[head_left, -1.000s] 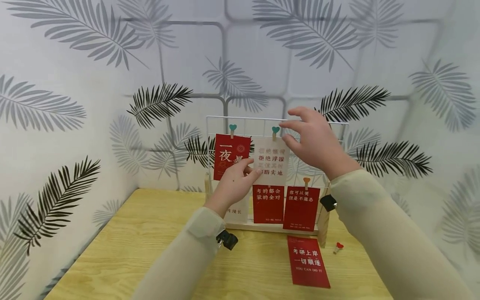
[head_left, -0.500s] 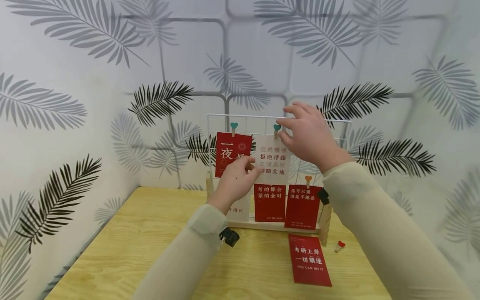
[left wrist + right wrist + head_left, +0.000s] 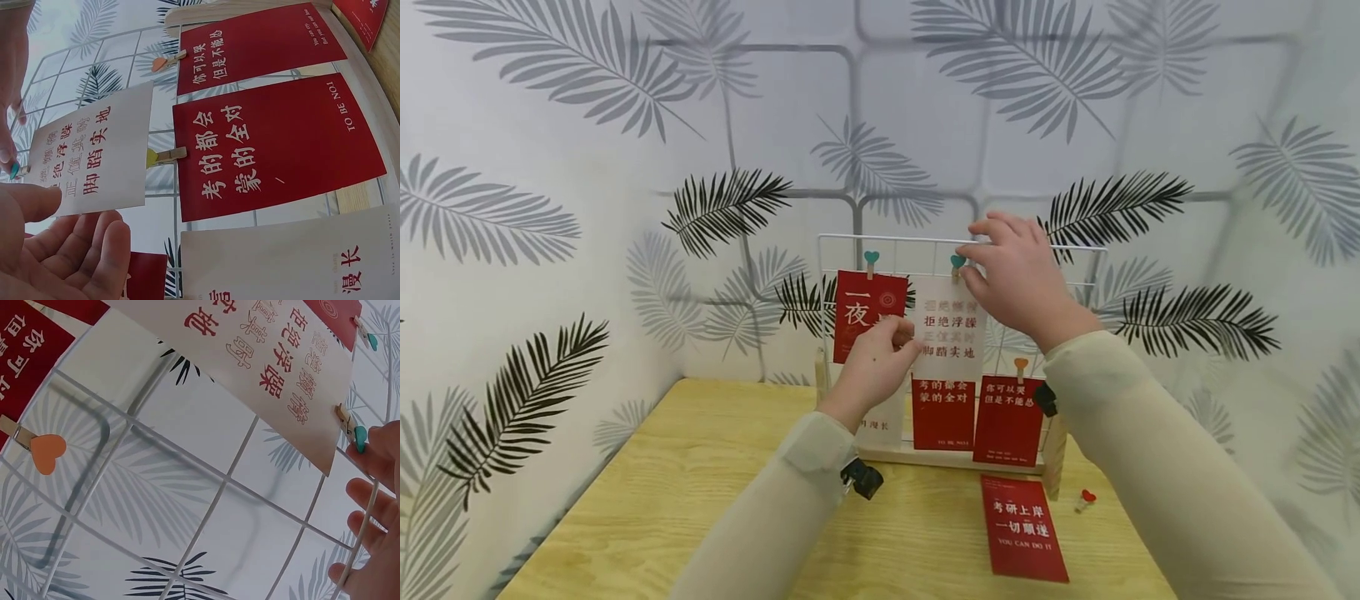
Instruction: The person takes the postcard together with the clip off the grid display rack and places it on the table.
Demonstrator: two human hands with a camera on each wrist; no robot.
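Loose red card (image 3: 1026, 532): on the worktop (image 3: 737, 483), before the wire rack (image 3: 227, 479)
Left hand (image 3: 878, 360): I pinch the white paper card (image 3: 950, 329) at the rack's front
Right hand (image 3: 1017, 275): I pinch its teal-hearted wooden peg (image 3: 360, 439), near rack top
Yellow peg (image 3: 167, 155): on rack, left-wrist view only

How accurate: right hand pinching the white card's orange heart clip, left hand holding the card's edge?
Wrong colour: in the right wrist view, the heart clip the right hand pinches is teal. The left hand holds the white card by its edge.

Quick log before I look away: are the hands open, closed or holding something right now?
Left hand: pinching the white card.
Right hand: pinching the teal heart clip.
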